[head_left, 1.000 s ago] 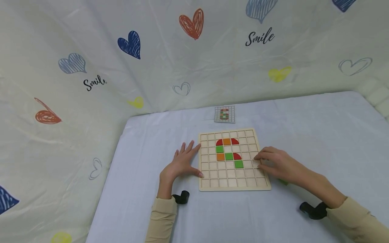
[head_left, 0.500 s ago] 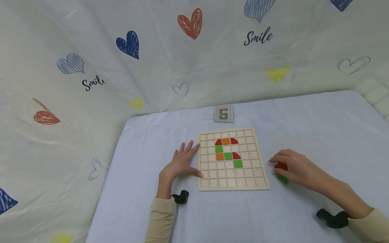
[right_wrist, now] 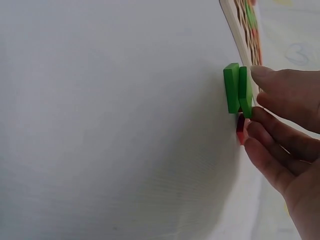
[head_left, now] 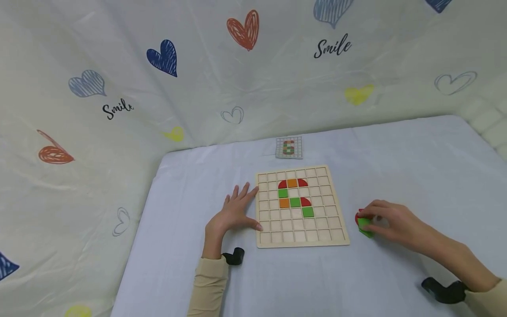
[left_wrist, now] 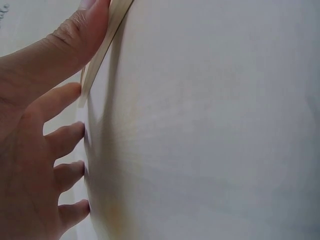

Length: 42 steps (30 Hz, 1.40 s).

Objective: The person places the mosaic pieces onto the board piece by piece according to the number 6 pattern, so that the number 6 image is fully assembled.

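Note:
A square wooden grid board [head_left: 301,237] lies on the table with red, orange and green tiles in several cells. At its left edge, my left hand [head_left: 233,213] is spread, thumb and index finger touching the rim; the left wrist view shows the thumb [left_wrist: 75,37] on the board's edge [left_wrist: 102,55]. Right of the board, my right hand [head_left: 394,222] pinches a green tile [head_left: 364,223] between thumb and fingers. In the right wrist view this green tile [right_wrist: 245,92] sits tilted over another green tile [right_wrist: 231,88]. A red tile [right_wrist: 240,129] lies beside them, partly hidden by the fingers.
A small pattern card [head_left: 289,147] with a coloured figure on a grid lies behind the board, near the table's back edge. A white cloth [head_left: 416,163] covers the table. A curtain printed with hearts [head_left: 243,31] hangs behind and at the left.
My right hand has moved right, from the board's right edge to the loose tiles, and now pinches a green one. The left hand stays at the board. The head view has shifted slightly.

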Available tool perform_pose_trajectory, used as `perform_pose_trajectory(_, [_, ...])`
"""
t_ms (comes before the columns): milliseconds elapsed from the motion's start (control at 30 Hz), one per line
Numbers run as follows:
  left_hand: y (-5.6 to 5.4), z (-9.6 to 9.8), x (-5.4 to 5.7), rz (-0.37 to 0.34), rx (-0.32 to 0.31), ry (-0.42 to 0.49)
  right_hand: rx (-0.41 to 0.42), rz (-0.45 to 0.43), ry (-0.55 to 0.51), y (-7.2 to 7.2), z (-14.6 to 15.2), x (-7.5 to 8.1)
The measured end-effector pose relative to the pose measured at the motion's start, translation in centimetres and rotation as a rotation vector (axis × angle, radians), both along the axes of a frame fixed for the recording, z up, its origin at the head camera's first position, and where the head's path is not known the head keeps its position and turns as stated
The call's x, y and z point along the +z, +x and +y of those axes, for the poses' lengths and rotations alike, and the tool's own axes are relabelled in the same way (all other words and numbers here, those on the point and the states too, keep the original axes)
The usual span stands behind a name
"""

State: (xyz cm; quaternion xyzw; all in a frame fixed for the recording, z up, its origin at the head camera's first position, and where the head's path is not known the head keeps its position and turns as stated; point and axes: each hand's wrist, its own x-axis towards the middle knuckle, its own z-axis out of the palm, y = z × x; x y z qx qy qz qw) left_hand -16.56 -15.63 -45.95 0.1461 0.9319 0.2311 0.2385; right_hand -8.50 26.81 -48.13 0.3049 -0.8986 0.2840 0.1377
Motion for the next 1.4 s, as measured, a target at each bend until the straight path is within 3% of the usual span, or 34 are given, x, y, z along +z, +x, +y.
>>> perform_pose_trajectory(533, [-0.03,0.02,0.04,-0.002,-0.007,0.007,-0.033,-0.008,-0.007,0.37,0.02,-0.54])
perform_pose_trajectory(1067, [-0.01,-0.17,-0.15,-0.001,0.002,0.02,-0.149,-0.003,0.039,-0.23,0.3,-0.34])
perform_pose_trajectory(1400, [-0.01,-0.14,-0.15,-0.01,0.008,0.032,-0.158,-0.027,0.069,-0.59,0.48,-0.69])
